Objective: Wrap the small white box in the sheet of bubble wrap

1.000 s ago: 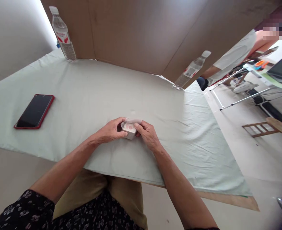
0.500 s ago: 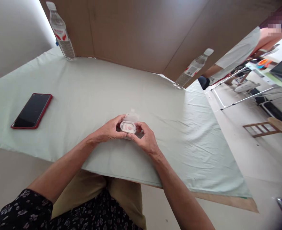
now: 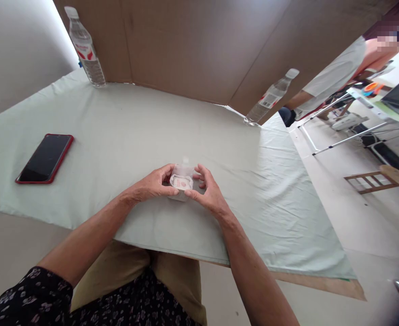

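Note:
A small translucent box (image 3: pixel 181 183) with a raised flap and a pale, red-printed item inside is near the front edge of the cloth-covered table (image 3: pixel 145 131). My left hand (image 3: pixel 157 183) grips the box's left side, its thumb along the front. On the right side, my right hand (image 3: pixel 208 190) has its thumb at the box's front corner, while its other fingers are spread and stand a little off the box.
A black phone with a red case (image 3: pixel 45 158) lies on the left. Water bottles stand at the back left (image 3: pixel 85 50) and back right (image 3: pixel 270 98) against a brown cardboard screen (image 3: pixel 186 45). Beyond the right edge are a person's arm (image 3: pixel 299 99) and a wooden stool (image 3: pixel 394 176).
The fingers of my right hand have opened away from the box's right side. The box shows more of its front, and its flap stands a little more upright.

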A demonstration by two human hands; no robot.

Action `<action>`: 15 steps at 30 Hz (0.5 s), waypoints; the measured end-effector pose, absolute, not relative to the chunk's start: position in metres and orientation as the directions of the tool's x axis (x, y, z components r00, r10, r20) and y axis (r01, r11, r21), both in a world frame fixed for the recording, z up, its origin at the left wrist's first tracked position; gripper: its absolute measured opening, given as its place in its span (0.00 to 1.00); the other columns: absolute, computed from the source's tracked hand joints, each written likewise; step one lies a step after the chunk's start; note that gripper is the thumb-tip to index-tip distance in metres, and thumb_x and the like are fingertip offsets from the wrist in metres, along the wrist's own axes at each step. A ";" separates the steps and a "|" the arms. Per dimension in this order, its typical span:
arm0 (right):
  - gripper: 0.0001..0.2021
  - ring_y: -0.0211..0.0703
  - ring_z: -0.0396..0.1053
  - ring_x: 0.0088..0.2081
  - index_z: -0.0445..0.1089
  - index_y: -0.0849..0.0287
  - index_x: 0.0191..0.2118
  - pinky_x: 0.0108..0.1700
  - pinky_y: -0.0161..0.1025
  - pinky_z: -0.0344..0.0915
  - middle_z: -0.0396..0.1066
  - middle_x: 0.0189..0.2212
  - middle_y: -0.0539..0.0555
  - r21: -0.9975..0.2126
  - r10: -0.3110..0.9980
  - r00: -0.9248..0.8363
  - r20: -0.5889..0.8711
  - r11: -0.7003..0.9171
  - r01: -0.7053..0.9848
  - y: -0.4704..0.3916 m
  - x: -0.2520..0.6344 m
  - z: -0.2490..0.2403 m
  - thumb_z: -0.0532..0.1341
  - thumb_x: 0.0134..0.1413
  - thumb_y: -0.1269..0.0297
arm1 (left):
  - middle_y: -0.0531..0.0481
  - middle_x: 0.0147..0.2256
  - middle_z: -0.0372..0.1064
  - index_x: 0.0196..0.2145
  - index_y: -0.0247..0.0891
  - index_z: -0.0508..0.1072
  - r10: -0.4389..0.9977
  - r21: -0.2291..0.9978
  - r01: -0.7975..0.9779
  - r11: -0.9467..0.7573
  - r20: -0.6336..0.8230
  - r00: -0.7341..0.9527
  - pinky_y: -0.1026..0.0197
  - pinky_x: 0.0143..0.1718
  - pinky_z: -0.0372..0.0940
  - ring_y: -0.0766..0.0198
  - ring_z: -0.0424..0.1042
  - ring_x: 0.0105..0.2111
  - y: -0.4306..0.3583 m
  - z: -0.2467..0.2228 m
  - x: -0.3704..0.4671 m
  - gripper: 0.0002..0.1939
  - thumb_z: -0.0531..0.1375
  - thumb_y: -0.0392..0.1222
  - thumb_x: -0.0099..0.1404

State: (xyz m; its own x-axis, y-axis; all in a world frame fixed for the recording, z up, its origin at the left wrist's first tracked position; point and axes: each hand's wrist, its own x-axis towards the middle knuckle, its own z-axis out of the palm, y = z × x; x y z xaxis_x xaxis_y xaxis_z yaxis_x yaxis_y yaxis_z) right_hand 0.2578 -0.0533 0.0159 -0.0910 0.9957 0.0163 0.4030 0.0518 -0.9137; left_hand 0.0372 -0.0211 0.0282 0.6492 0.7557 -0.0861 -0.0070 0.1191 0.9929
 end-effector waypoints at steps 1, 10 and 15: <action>0.48 0.54 0.69 0.53 0.55 0.55 0.65 0.51 0.50 0.66 0.66 0.58 0.64 -0.934 0.993 -0.118 -0.015 0.028 0.356 -0.052 0.258 0.015 0.72 0.38 0.45 | 0.43 0.51 0.70 0.57 0.38 0.65 0.753 0.993 -0.010 0.121 -0.085 0.653 0.57 0.48 0.64 0.56 0.70 0.50 -0.021 0.028 0.037 0.31 0.67 0.42 0.57; 0.25 0.39 0.65 0.31 0.73 0.57 0.45 0.35 0.38 0.64 0.72 0.32 0.51 -0.972 0.977 -0.213 -0.015 0.036 0.232 -0.054 0.251 0.020 0.70 0.44 0.47 | 0.47 0.42 0.72 0.46 0.36 0.72 0.743 0.981 0.051 0.189 -0.176 0.645 0.59 0.42 0.64 0.58 0.71 0.42 -0.020 0.025 0.034 0.21 0.67 0.42 0.54; 0.21 0.39 0.64 0.30 0.73 0.57 0.40 0.34 0.38 0.62 0.70 0.30 0.50 -0.960 0.975 -0.219 -0.031 0.031 0.278 -0.058 0.251 0.023 0.68 0.46 0.46 | 0.49 0.39 0.72 0.45 0.37 0.72 0.730 0.971 0.038 0.234 -0.201 0.653 0.61 0.41 0.64 0.62 0.72 0.39 -0.021 0.026 0.033 0.19 0.66 0.42 0.56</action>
